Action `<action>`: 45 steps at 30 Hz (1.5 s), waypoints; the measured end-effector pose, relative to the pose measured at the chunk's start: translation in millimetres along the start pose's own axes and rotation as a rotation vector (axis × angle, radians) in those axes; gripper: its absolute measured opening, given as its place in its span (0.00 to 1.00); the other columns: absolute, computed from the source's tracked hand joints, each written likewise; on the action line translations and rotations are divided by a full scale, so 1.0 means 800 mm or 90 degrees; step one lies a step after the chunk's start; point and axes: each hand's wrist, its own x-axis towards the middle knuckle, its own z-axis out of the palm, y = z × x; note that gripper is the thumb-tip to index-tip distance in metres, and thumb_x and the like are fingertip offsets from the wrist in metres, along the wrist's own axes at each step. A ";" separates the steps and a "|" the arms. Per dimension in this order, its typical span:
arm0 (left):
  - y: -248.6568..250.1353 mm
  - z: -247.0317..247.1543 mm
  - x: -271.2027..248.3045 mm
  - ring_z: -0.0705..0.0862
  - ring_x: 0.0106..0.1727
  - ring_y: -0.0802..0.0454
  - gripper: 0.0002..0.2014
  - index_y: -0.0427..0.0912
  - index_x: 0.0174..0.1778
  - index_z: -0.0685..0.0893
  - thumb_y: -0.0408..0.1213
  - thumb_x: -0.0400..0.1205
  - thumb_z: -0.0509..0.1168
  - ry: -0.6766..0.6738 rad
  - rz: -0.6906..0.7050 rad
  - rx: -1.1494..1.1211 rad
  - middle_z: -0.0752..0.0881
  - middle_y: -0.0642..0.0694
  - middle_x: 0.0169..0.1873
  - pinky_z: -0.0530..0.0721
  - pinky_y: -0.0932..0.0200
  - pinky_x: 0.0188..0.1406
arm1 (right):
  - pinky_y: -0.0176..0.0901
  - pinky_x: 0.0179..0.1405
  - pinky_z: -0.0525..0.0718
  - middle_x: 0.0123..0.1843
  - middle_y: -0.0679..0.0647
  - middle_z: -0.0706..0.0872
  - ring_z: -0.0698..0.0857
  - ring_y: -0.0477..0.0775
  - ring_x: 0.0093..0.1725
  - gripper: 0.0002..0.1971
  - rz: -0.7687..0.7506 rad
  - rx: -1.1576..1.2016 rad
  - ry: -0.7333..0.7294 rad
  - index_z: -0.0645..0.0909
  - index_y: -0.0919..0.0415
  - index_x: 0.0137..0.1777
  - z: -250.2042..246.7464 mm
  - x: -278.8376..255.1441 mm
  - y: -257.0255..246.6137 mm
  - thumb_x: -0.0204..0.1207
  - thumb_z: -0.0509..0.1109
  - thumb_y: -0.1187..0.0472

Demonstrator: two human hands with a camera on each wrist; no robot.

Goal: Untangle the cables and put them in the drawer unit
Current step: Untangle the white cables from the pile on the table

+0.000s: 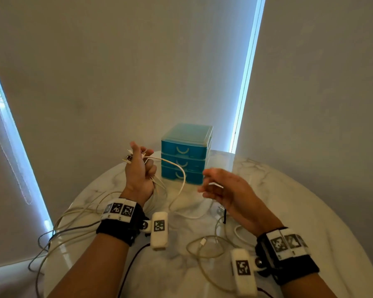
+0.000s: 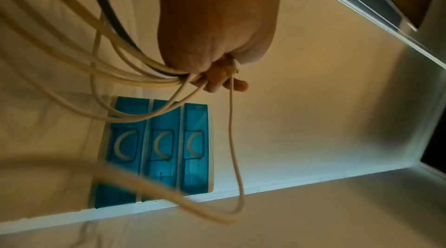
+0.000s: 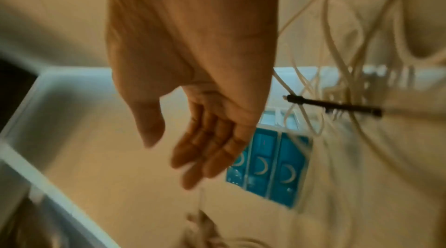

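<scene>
My left hand is raised above the table and grips a bundle of white cables, with connector ends sticking out above the fist. In the left wrist view the same cables run into the curled fingers, one dark cable among them. The cables trail down over the table's left edge. My right hand hovers with relaxed, spread fingers and holds nothing. The blue three-drawer unit stands at the table's far side with all drawers closed, just beyond both hands.
The round white marble table carries more loose white cables near me and a short black cable end under my right hand. Window blinds and walls stand close behind the table. Cables hang off the left edge.
</scene>
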 end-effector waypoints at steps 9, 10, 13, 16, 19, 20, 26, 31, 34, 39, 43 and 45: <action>0.012 0.006 -0.010 0.65 0.21 0.61 0.24 0.48 0.50 0.79 0.66 0.91 0.54 0.011 0.046 0.014 0.70 0.55 0.24 0.60 0.66 0.16 | 0.40 0.70 0.77 0.63 0.30 0.85 0.80 0.37 0.70 0.18 0.047 -0.657 -0.046 0.89 0.39 0.64 -0.001 0.005 0.033 0.75 0.86 0.44; 0.012 0.006 -0.010 0.66 0.22 0.61 0.24 0.48 0.50 0.79 0.67 0.90 0.55 0.015 0.044 0.011 0.70 0.54 0.24 0.62 0.66 0.17 | 0.44 0.74 0.75 0.64 0.32 0.84 0.75 0.43 0.74 0.18 0.023 -0.693 0.012 0.89 0.38 0.63 -0.007 0.007 0.037 0.74 0.86 0.50; 0.012 0.007 -0.010 0.71 0.26 0.58 0.25 0.47 0.50 0.79 0.68 0.89 0.57 0.022 0.028 -0.035 0.69 0.53 0.24 0.71 0.65 0.23 | 0.42 0.77 0.72 0.66 0.42 0.81 0.68 0.45 0.76 0.21 0.073 -0.754 0.046 0.90 0.39 0.62 -0.022 0.008 0.039 0.75 0.82 0.64; 0.014 0.008 -0.010 0.74 0.26 0.58 0.24 0.46 0.51 0.79 0.67 0.87 0.61 0.007 0.001 -0.083 0.69 0.52 0.25 0.79 0.66 0.26 | 0.26 0.52 0.82 0.54 0.40 0.89 0.86 0.40 0.55 0.14 0.132 -0.784 -0.007 0.93 0.45 0.57 -0.030 0.005 0.033 0.79 0.79 0.65; 0.019 0.007 -0.012 0.66 0.21 0.62 0.22 0.48 0.50 0.77 0.65 0.90 0.58 -0.072 -0.014 -0.016 0.66 0.54 0.24 0.65 0.68 0.16 | 0.33 0.50 0.89 0.47 0.42 0.94 0.91 0.41 0.47 0.13 0.038 -0.711 0.044 0.94 0.45 0.55 -0.036 0.006 0.022 0.82 0.77 0.66; 0.020 0.007 -0.013 0.64 0.20 0.62 0.21 0.48 0.49 0.78 0.64 0.91 0.59 -0.112 -0.025 0.020 0.66 0.54 0.24 0.62 0.68 0.14 | 0.35 0.52 0.91 0.49 0.42 0.95 0.92 0.41 0.48 0.12 -0.031 -0.647 0.106 0.94 0.44 0.57 -0.037 0.006 0.016 0.83 0.78 0.65; 0.015 0.024 -0.044 0.64 0.28 0.58 0.23 0.46 0.57 0.88 0.64 0.85 0.70 -0.344 -0.111 0.432 0.71 0.52 0.30 0.64 0.63 0.24 | 0.38 0.66 0.89 0.62 0.48 0.96 0.92 0.45 0.66 0.13 -0.303 -0.271 0.299 0.90 0.55 0.69 -0.030 0.003 -0.011 0.87 0.75 0.66; -0.005 0.060 -0.080 0.83 0.36 0.64 0.23 0.61 0.65 0.90 0.69 0.80 0.71 -0.483 -0.072 0.793 0.88 0.63 0.41 0.78 0.67 0.35 | 0.43 0.67 0.91 0.67 0.48 0.93 0.92 0.46 0.67 0.16 -0.282 -0.150 0.338 0.85 0.55 0.71 -0.023 0.004 -0.008 0.85 0.78 0.63; -0.017 0.068 -0.085 0.88 0.58 0.62 0.25 0.71 0.71 0.86 0.69 0.77 0.71 -0.557 -0.045 0.825 0.88 0.63 0.64 0.86 0.67 0.50 | 0.42 0.66 0.91 0.65 0.50 0.94 0.93 0.45 0.65 0.15 -0.268 -0.129 0.330 0.84 0.58 0.69 -0.018 0.006 -0.006 0.84 0.79 0.61; -0.031 0.069 -0.090 0.91 0.54 0.65 0.17 0.66 0.59 0.92 0.66 0.79 0.74 -0.586 -0.056 0.790 0.94 0.65 0.53 0.87 0.63 0.56 | 0.45 0.60 0.94 0.62 0.52 0.94 0.94 0.50 0.63 0.16 -0.261 -0.131 0.331 0.85 0.59 0.65 -0.016 0.013 0.001 0.81 0.81 0.56; -0.023 0.065 -0.089 0.84 0.32 0.67 0.06 0.53 0.51 0.92 0.49 0.85 0.77 -0.540 -0.013 0.656 0.88 0.64 0.33 0.77 0.74 0.30 | 0.47 0.69 0.90 0.67 0.54 0.92 0.92 0.50 0.69 0.14 -0.226 -0.038 0.316 0.84 0.62 0.70 -0.031 0.016 0.004 0.91 0.69 0.56; -0.012 0.058 -0.083 0.74 0.26 0.62 0.05 0.50 0.51 0.92 0.47 0.85 0.76 -0.501 -0.003 0.534 0.83 0.57 0.30 0.70 0.68 0.23 | 0.51 0.74 0.88 0.70 0.51 0.90 0.90 0.50 0.71 0.12 -0.171 -0.047 0.328 0.85 0.55 0.71 -0.047 0.022 0.011 0.91 0.70 0.59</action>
